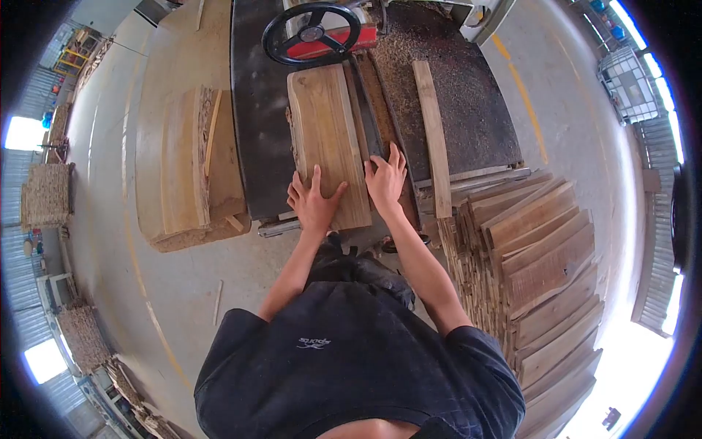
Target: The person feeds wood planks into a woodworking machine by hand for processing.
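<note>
View from my head down over my own dark T-shirt (pixel 344 358) and both bare arms in a woodworking shed with a wide concrete floor (pixel 110 241). Ahead of me stands a long dark saw table (pixel 256 132), its right half thick with sawdust (pixel 468 110). To my right, close by my elbow, a big stack of sawn boards (pixel 548 256) stands on edge, probably kept there for easy reach. On the floor to my left, a pile of rough slabs (pixel 186 164) lies on a broad wooden base. The wooden slab (pixel 325 124) I am handling lies flat on the near end of the table, running lengthwise away from me, with its right edge along a dark guide rail (pixel 365 110), which seems to keep it straight. Right of the rail, a narrow plank (pixel 433 132) lies in the sawdust, apart from the slab. At the table's far end is a black handwheel (pixel 313 33) with a red hub. My left hand (pixel 314 205) is open, palm down, fingers spread on the slab's near end. My right hand (pixel 385 179) is open too, flat at the slab's right edge beside the rail. Neither hand grips; both press flat, which looks like steadying the slab against the table
</note>
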Demonstrator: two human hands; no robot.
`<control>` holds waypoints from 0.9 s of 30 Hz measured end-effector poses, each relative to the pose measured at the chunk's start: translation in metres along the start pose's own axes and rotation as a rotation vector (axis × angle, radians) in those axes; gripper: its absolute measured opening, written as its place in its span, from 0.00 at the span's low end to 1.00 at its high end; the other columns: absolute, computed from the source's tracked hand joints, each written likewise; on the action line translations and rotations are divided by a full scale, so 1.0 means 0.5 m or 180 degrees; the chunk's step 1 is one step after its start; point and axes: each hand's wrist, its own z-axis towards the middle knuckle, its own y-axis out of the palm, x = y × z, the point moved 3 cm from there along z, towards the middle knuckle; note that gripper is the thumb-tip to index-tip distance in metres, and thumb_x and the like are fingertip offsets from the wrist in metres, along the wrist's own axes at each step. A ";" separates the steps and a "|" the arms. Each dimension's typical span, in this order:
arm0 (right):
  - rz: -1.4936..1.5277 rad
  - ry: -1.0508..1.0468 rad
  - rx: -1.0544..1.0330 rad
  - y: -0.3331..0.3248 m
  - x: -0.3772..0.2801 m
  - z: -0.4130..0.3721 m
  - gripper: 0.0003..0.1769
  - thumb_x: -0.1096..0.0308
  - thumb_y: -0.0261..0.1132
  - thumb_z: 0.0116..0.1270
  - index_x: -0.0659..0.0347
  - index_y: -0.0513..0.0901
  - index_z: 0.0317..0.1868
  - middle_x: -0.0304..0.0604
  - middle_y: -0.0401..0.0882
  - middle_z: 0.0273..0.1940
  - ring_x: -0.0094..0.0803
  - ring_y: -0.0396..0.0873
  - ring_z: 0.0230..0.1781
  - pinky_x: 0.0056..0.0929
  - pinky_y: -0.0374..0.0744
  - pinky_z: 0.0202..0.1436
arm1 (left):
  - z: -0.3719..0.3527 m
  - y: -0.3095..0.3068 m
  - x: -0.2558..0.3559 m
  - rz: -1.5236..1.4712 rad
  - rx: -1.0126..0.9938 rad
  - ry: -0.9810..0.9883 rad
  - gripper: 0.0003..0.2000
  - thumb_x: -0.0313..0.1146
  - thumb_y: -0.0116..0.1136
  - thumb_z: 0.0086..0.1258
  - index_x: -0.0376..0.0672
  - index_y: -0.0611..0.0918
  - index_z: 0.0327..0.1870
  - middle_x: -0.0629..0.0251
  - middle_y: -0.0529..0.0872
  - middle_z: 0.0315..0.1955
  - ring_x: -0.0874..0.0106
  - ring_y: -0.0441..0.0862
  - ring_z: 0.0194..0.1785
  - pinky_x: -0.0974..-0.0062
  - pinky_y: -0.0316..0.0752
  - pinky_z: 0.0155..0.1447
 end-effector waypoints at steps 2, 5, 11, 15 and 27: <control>0.0288 0.0012 0.0143 0.004 0.007 0.005 0.13 0.59 0.73 0.68 0.55 0.92 0.49 0.49 0.65 0.78 0.56 0.61 0.78 0.59 0.69 0.73 | 0.001 0.000 0.001 0.0041 -0.0054 0.0001 0.39 0.65 0.73 0.58 0.58 0.82 0.71 0.44 0.68 0.72 0.41 0.67 0.70 0.41 0.67 0.68; 0.0210 -0.0335 0.0111 -0.004 -0.003 0.013 0.11 0.59 0.73 0.69 0.50 0.93 0.48 0.49 0.65 0.78 0.57 0.60 0.79 0.60 0.68 0.74 | -0.003 0.007 0.001 -0.0052 -0.0154 0.0037 0.40 0.67 0.70 0.63 0.57 0.79 0.73 0.43 0.65 0.73 0.37 0.65 0.71 0.38 0.65 0.69; 0.0408 -0.0074 -0.0068 0.018 -0.009 0.062 0.10 0.57 0.72 0.69 0.47 0.93 0.47 0.51 0.65 0.79 0.59 0.60 0.79 0.60 0.67 0.75 | 0.006 0.018 0.001 0.0084 -0.0098 -0.0083 0.39 0.67 0.69 0.64 0.57 0.79 0.73 0.42 0.65 0.73 0.38 0.65 0.71 0.38 0.66 0.67; 0.0291 -0.0102 0.0004 0.028 -0.005 0.062 0.12 0.56 0.72 0.69 0.48 0.94 0.48 0.53 0.66 0.78 0.60 0.61 0.78 0.57 0.68 0.76 | 0.012 0.012 0.009 0.0062 -0.0121 -0.0117 0.39 0.67 0.71 0.62 0.57 0.81 0.72 0.43 0.66 0.72 0.39 0.65 0.71 0.39 0.66 0.68; 0.0439 -0.0367 0.0290 0.022 0.001 0.060 0.13 0.56 0.72 0.72 0.54 0.95 0.45 0.57 0.69 0.75 0.60 0.66 0.74 0.56 0.74 0.70 | 0.031 0.024 0.024 0.0051 -0.0142 -0.0242 0.41 0.70 0.71 0.58 0.58 0.82 0.71 0.43 0.66 0.73 0.40 0.65 0.71 0.41 0.66 0.68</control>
